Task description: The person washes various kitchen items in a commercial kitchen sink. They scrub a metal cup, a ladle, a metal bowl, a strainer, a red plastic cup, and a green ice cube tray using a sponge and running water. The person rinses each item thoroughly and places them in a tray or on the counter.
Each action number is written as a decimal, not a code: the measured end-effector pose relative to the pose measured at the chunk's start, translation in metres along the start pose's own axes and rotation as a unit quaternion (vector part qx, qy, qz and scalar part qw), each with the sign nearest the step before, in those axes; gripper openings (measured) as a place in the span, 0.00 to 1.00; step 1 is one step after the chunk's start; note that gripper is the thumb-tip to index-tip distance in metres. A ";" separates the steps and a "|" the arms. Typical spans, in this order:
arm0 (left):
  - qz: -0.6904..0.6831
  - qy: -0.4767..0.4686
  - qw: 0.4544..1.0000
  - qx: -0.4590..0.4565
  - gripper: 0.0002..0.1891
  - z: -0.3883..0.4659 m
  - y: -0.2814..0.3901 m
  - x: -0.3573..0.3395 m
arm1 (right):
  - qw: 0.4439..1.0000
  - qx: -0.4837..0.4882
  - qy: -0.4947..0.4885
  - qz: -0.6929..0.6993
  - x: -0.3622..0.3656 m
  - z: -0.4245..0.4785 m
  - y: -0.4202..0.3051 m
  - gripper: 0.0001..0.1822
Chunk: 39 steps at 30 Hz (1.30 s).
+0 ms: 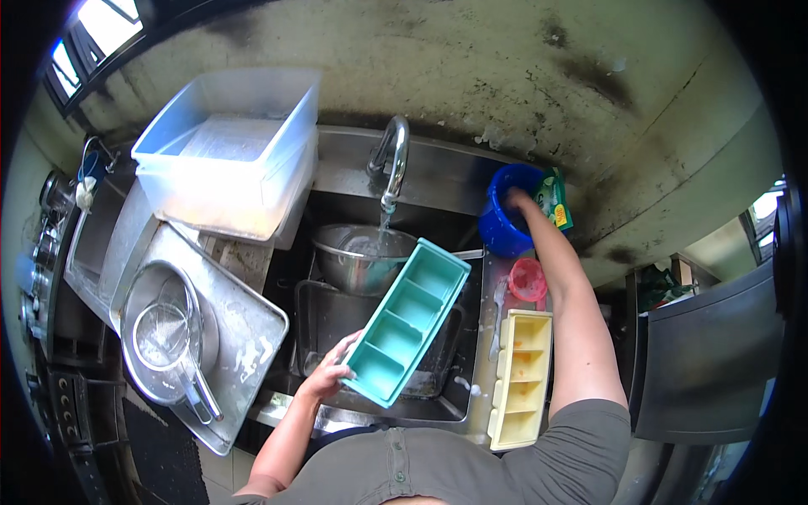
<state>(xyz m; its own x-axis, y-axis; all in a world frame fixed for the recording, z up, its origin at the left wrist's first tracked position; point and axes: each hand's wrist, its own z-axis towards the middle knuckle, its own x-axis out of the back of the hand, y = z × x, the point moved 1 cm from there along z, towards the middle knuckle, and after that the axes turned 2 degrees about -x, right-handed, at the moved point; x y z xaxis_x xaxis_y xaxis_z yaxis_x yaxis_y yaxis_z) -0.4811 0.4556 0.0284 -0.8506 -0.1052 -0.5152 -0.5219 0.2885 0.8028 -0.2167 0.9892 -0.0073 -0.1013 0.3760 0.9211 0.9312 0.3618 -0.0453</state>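
My left hand (328,372) grips the lower end of a teal plastic tray (394,334) with four compartments, tilted over the sink. My right hand (517,201) reaches into a blue plastic bucket (495,218) at the sink's back right corner; its fingers are hidden inside. Water runs from the chrome faucet (399,158) into a metal pot (353,265) standing in the sink. A dark rectangular pan (328,315) lies on the sink's bottom. On the right ledge sit a yellow compartment tray (524,379) with orange stains, a fork (498,322) and a pink plastic cup (527,279).
Large clear plastic bins (214,183) are stacked at the back left. A metal baking tray (252,353) overlaps the sink's left edge, bearing a metal bowl (142,385) with a strainer (161,334). A green packet (554,199) leans beside the bucket. Behind rises a stained wall (442,82).
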 end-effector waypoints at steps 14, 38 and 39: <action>0.007 -0.121 0.992 0.030 0.45 -0.018 -0.004 0.013 | 0.899 0.106 0.199 0.375 -0.024 -0.344 -0.154 0.09; 0.247 0.041 0.958 -0.140 0.24 -0.093 -0.019 0.040 | 0.932 0.268 0.092 0.224 -0.174 -0.489 -0.360 0.10; 0.203 0.085 0.958 -0.184 0.23 -0.096 -0.026 0.043 | 0.941 0.258 0.068 0.208 -0.176 -0.485 -0.364 0.10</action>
<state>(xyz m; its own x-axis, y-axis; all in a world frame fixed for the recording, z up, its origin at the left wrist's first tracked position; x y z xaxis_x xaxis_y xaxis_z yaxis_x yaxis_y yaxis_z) -0.5100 0.3517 0.0142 -0.9703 -0.2169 -0.1076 -0.1074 -0.0127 0.9941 -0.3676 0.3774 0.0345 0.3122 0.4771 0.8215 0.5837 0.5859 -0.5621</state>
